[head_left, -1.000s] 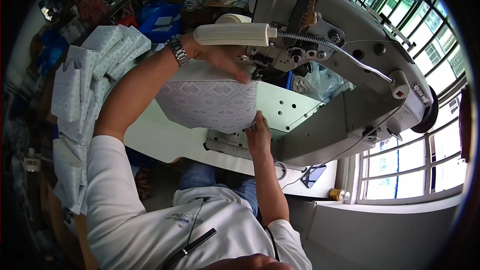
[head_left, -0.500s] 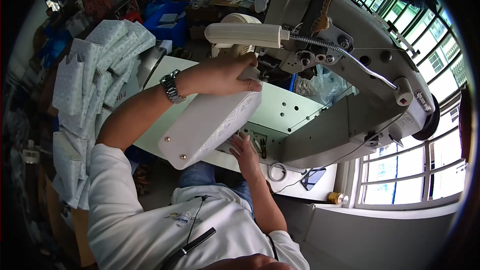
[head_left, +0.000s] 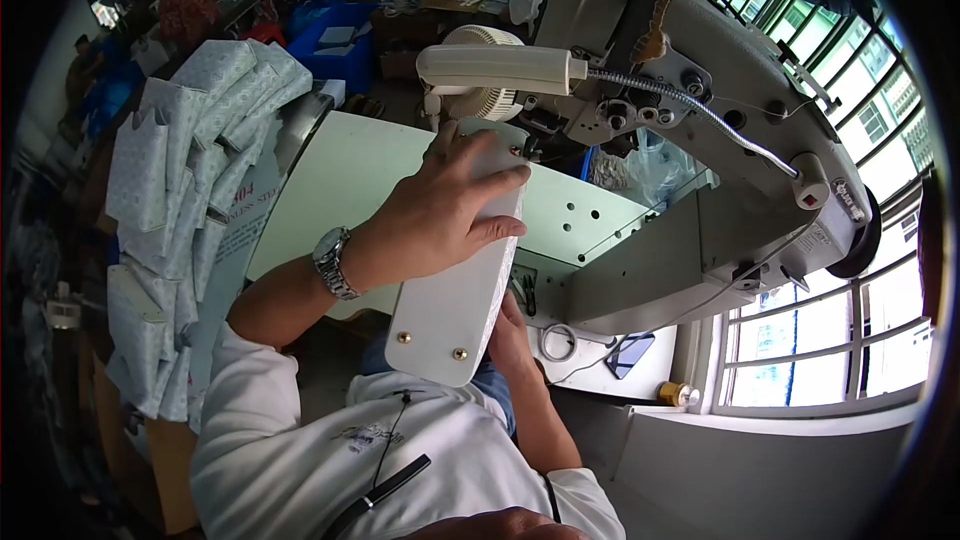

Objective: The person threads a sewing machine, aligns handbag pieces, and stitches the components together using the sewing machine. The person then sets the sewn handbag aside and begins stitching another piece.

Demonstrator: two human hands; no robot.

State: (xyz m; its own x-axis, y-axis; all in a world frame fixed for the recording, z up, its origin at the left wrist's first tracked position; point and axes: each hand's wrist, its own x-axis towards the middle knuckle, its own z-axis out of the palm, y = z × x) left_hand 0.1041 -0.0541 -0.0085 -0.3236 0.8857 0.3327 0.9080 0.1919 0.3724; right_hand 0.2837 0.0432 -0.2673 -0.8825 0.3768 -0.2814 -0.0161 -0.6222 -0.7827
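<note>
A white bag-like case [head_left: 450, 310] stands in front of my body, tilted. Its smooth flat face carries brass studs, and an embossed pattern runs down its right side. My left hand [head_left: 440, 200], with a metal watch on the wrist, grips the case near its upper end, fingers across the face and thumb at the right edge. Low on the right, my right hand [head_left: 508, 338] is close against the side of the case; its fingers are largely hidden behind it. Behind the case stands a sewing machine [head_left: 640, 260], with its needle area at the case's top end.
Several white patterned cases [head_left: 180, 190] are heaped on the left. A lamp [head_left: 500, 68] on a flexible neck hangs over the white table [head_left: 340, 175]. A phone [head_left: 628, 355], a coiled cable and a yellow spool [head_left: 677, 394] lie at the right, near the barred window.
The case has swung more upright, its lower end moving right and toward me, its studded face turned to view. My left hand has shifted down onto that face. My right hand has gone partly behind it.
</note>
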